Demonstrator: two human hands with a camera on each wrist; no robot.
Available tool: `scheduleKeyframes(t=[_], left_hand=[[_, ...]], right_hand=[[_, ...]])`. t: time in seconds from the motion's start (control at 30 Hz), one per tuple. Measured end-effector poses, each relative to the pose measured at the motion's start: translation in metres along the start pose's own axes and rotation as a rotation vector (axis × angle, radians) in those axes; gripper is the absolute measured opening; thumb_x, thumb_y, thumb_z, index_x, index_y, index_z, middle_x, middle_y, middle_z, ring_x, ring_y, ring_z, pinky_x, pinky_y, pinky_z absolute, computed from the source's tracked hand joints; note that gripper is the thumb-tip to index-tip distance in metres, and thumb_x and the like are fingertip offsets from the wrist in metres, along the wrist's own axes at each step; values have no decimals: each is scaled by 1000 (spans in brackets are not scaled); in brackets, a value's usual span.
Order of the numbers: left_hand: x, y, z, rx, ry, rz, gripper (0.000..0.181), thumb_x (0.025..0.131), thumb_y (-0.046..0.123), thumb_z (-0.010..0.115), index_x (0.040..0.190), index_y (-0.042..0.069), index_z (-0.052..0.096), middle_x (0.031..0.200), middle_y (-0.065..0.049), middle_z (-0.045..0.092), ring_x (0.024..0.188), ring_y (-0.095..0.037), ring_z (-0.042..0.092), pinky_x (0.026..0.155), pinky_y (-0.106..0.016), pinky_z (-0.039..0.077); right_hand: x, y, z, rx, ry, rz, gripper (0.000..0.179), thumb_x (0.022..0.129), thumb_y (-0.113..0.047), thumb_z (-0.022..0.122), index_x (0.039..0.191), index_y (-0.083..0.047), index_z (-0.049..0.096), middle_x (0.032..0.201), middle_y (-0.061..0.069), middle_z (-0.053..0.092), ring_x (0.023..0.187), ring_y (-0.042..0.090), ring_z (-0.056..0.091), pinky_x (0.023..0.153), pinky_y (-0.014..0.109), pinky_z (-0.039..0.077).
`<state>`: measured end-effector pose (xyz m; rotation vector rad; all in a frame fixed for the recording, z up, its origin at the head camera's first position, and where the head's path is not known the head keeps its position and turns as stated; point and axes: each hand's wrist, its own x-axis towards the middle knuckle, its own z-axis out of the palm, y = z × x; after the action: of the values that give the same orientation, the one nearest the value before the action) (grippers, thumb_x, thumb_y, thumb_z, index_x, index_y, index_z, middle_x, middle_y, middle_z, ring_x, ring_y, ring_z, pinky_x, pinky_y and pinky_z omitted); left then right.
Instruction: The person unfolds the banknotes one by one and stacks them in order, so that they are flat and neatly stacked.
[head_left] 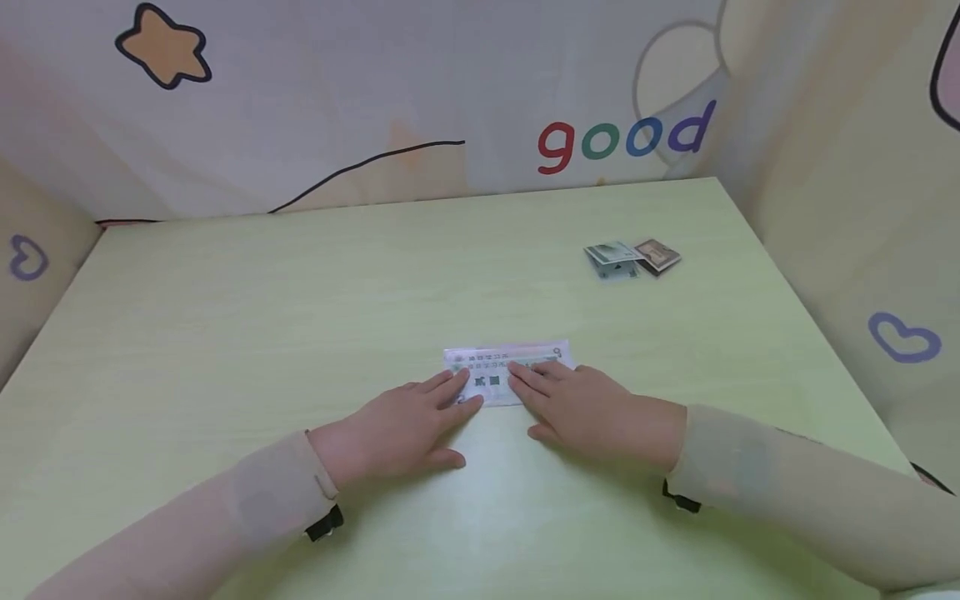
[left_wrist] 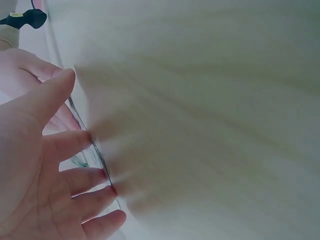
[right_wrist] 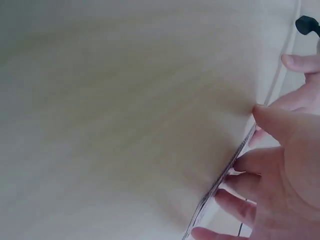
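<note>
A pale purple-white printed paper note (head_left: 491, 357), which looks like a banknote, lies flat on the table in the head view. My left hand (head_left: 401, 429) rests its straight, spread fingertips on the note's left end. On its right part lie the fingers of my right hand (head_left: 588, 412), also extended. Both thumbs are on the near side, touching or just above the table. In the left wrist view, the note's thin edge (left_wrist: 101, 161) runs under the fingertips. The right wrist view shows that edge (right_wrist: 212, 189) as several thin layers beneath the fingers.
Toward the back right of the pale green table (head_left: 262, 333) lie a folded green banknote (head_left: 615, 257) and a folded brown banknote (head_left: 660, 254), touching or overlapping. A printed cloth curtain (head_left: 337, 92) stands behind the table and along its sides.
</note>
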<state>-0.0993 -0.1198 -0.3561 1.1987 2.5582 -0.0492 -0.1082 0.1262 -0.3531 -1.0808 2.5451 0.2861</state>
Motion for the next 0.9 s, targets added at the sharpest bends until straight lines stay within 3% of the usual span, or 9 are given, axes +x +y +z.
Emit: scheduleKeyframes(t=[0.27,0.5,0.8,0.9], left_hand=[[2,1,-2,8,-23,-6,70,90,57,48,144,15,37,150,-17,24,135,-32,28,103,-40,36],[5,-3,-6,9,38,12,64,90,53,51,141,16,43,147,-16,31,133,-32,33,104,-41,34],[18,-12,-7,-112,146,72,43,89,43,59,124,18,60,129,-14,48,109,-30,49,85,-38,46],[19,-13,-7,-122,161,58,39,89,40,61,121,17,63,125,-13,51,106,-28,50,82,-35,48]], right_hand=[[-15,13,6,56,-20,94,74,93,-51,46,146,-4,27,153,10,20,138,28,23,100,49,35],[-21,20,2,67,8,118,73,91,-49,51,143,-1,33,150,13,27,133,33,31,102,50,33],[-16,58,-4,348,101,88,56,92,-32,57,136,0,45,138,15,45,126,35,40,101,50,35],[-15,73,-4,400,132,122,52,94,-30,55,136,-1,46,137,17,46,127,36,39,102,52,32]])
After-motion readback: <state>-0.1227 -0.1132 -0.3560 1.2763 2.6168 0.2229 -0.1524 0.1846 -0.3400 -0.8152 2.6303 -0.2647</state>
